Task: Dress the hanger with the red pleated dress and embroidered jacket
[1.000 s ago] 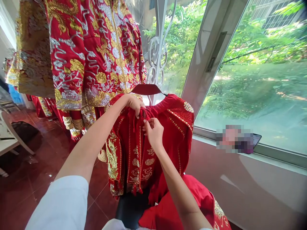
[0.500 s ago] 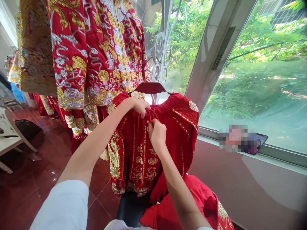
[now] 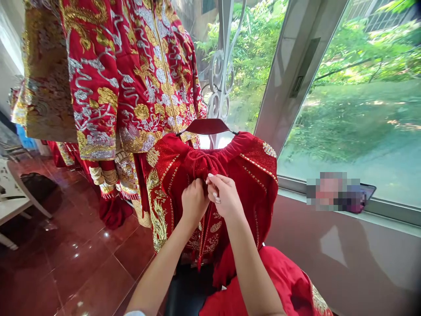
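Observation:
A red embroidered skirt [image 3: 250,175] hangs from a dark red hanger [image 3: 206,126] in front of me. Red drawstring cords [image 3: 205,161] are gathered in a knot at its waistband. My left hand [image 3: 194,202] sits just under the knot, fingers pinched closed on a cord. My right hand [image 3: 223,195] is right beside it, fingers curled on the same cords. Both hands touch each other at the front of the skirt.
A red and gold embroidered jacket [image 3: 131,74] hangs at upper left, with more garments behind it. A window [image 3: 362,101] and its sill [image 3: 378,215] run along the right. Red cloth [image 3: 283,285] lies below. A white chair [image 3: 13,202] stands at far left on the tiled floor.
Both hands have dropped from the waistband's top to just below the knot. My left arm has pulled back toward me, and the cords now hang tied above my fingers.

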{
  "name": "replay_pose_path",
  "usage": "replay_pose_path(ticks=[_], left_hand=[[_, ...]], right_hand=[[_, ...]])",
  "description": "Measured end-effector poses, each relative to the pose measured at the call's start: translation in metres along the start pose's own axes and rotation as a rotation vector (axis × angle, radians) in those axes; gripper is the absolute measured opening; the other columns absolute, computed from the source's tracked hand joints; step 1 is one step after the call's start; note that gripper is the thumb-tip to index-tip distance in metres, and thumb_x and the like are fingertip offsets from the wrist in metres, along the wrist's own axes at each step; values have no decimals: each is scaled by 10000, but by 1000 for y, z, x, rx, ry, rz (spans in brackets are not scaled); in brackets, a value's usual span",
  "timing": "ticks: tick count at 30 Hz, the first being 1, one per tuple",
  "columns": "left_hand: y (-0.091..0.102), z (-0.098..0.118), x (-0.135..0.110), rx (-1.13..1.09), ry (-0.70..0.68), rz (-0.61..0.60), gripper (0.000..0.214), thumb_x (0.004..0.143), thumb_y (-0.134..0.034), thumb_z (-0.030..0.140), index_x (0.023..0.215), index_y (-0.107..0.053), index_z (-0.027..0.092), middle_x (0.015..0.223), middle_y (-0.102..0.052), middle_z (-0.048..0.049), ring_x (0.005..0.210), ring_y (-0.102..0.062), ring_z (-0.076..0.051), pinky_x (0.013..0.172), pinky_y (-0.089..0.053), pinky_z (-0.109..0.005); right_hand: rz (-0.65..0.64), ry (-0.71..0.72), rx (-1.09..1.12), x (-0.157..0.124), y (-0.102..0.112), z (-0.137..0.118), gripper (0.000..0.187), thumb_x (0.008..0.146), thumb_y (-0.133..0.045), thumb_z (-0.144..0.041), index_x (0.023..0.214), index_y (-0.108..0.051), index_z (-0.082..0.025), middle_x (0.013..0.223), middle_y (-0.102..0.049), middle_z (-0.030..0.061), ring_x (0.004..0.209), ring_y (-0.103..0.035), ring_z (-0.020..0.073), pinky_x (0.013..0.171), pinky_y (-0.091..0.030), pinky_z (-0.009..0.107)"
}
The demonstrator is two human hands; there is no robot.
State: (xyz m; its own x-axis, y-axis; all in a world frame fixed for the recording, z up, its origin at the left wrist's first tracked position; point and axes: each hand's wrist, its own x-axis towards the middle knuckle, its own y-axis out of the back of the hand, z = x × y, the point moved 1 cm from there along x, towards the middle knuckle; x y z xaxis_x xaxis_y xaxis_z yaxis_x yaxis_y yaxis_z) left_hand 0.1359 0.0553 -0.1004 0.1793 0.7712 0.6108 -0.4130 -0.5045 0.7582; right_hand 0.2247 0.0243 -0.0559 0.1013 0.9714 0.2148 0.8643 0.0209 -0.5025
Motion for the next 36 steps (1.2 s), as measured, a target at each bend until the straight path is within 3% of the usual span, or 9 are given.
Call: replay_pose_path(ticks=[7,14,22,25,27,29,31,33,36], left_hand=[[13,12,26,103,12,-36,203,945,-387,206,918,-584,166,849,-679,-96,804,-671,-217,651,-442,-282],[7,11,15,129,71,-122,298,983,-313,253,1021,-595,164,921,-700,-92,805,-688,-216,622,-463,-275],[7,11,14,172,100,-197,352,977,-279,198,1104,-601,129,941,-698,-141,836,-696,-231,666,-486,-285],[14,1,16,142,75,-257,341,976,-301,220,1080,-618,153,902,-709,-119,802,-697,-231,622,-465,-277],[34,-7,18,34,1,-316,341,982,-330,307,993,-650,190,836,-714,-74,742,-685,-215,603,-454,-274],[64,-17,28,-68,-115,-240,373,979,-347,384,920,-670,206,832,-713,-51,747,-666,-201,653,-468,-286],[96,-30,48,-62,-222,2,371,973,-359,381,962,-681,196,958,-707,-70,899,-641,-217,801,-472,-324],[120,-45,78,19,-275,189,356,957,-387,350,1123,-649,177,1143,-656,-106,1102,-561,-260,960,-411,-387],[128,-70,127,-55,-260,16,434,917,-445,403,1242,-578,146,1230,-611,-128,1138,-533,-270,992,-392,-399]], right_hand=[[90,76,-81,2,-3,5,242,678,-647,-330,545,-545,-154,336,-382,-67,297,-259,21,324,-156,172],[108,-39,54,13,-5,10,193,641,-627,-279,526,-550,-143,341,-375,-73,281,-235,14,306,-130,170],[168,68,3,33,-26,10,226,705,-539,-194,487,-491,-162,329,-372,-67,299,-250,32,340,-166,196],[63,114,-333,27,-9,6,298,778,-557,-299,515,-517,-165,371,-459,-37,332,-330,52,373,-241,204],[48,239,-636,23,12,-14,331,811,-565,-377,562,-578,-160,430,-534,-8,382,-427,81,424,-324,221],[223,500,-849,28,39,-48,283,827,-565,-393,712,-671,-157,543,-612,14,480,-527,119,516,-411,254],[415,780,-997,41,66,-86,260,810,-591,-356,937,-712,-164,770,-695,55,644,-604,160,644,-473,301],[352,876,-1196,58,86,-115,377,791,-630,-366,1117,-684,-186,1028,-700,95,835,-632,206,767,-489,354],[142,791,-1491,77,107,-137,433,817,-611,-463,1168,-669,-217,1150,-674,107,981,-607,267,856,-466,426]])
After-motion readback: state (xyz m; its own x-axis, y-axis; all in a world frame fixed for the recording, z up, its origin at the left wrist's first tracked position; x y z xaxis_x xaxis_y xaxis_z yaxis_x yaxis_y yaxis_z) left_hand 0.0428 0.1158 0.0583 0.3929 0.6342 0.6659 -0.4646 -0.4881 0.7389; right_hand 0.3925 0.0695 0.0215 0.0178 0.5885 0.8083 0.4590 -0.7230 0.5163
